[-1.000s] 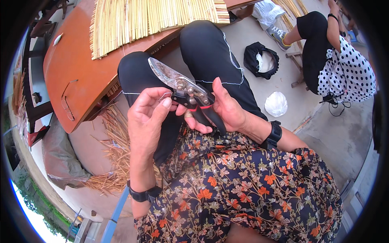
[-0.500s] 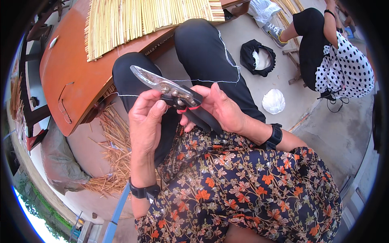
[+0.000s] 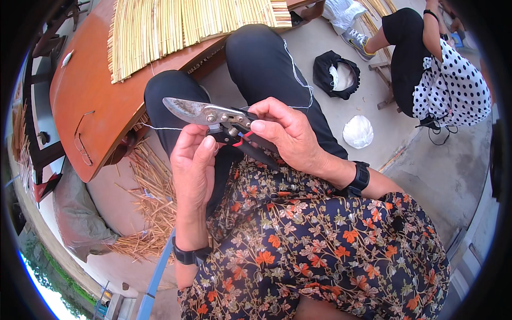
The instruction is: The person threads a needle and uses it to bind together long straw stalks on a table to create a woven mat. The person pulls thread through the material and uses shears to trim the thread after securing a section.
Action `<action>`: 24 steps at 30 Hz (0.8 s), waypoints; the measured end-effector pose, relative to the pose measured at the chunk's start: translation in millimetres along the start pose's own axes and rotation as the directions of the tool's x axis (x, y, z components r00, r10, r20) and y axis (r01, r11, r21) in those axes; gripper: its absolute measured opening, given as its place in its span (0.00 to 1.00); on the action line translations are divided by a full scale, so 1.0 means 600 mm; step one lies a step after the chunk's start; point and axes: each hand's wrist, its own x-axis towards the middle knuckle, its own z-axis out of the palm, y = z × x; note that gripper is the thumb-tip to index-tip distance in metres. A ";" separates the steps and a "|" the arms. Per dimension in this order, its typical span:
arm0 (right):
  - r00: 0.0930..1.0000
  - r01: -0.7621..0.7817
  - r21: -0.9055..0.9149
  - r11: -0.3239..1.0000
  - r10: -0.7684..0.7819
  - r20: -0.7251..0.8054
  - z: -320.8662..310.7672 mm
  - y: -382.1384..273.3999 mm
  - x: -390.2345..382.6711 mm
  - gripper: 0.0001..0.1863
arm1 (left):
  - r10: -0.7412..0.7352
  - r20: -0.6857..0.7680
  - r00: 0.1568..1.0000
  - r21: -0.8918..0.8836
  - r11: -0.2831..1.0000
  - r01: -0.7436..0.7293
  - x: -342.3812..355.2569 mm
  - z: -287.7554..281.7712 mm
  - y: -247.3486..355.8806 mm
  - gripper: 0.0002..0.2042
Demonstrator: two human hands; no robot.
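My right hand (image 3: 288, 136) grips the black handles of a pair of pruning shears (image 3: 205, 113), whose worn metal blade points left over my black-trousered knees. My left hand (image 3: 193, 162) is just below the blade, thumb against the black handle near the pivot and a small red catch. A thin white thread (image 3: 160, 128) runs left from my left fingers, and more thread (image 3: 298, 80) loops over my right knee. Both wrists wear black bands.
A mat of split straw stalks (image 3: 186, 29) lies on a reddish-brown board (image 3: 90, 101) ahead. Loose straw (image 3: 152, 202) is heaped on the ground at left. A person in a dotted top (image 3: 448, 80) sits at upper right, near a black bag (image 3: 336, 74) and a white bundle (image 3: 358, 132).
The shears and both hands have shifted slightly down and left; the blade now lies more level. My left thumb has moved onto the handle by the pivot.
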 end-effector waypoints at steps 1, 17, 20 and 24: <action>1.000 -0.001 0.000 1.000 0.001 -0.001 0.001 0.002 -0.001 0.12 | -0.009 -0.017 1.000 0.071 0.997 0.011 -0.001 -0.001 -0.004 0.15; 0.979 -0.137 0.012 0.990 0.137 -0.150 0.000 0.000 -0.010 0.13 | 0.048 0.033 0.998 0.205 0.977 -0.053 -0.014 0.001 -0.001 0.13; 0.979 -0.164 0.187 0.969 0.183 -0.087 -0.006 0.004 -0.009 0.15 | 0.077 0.081 0.994 0.152 0.984 -0.088 -0.020 -0.012 -0.001 0.11; 0.991 -0.109 0.153 0.982 0.094 0.100 -0.009 0.004 -0.006 0.20 | 0.038 -0.005 0.999 0.022 0.999 -0.038 -0.021 -0.026 -0.011 0.13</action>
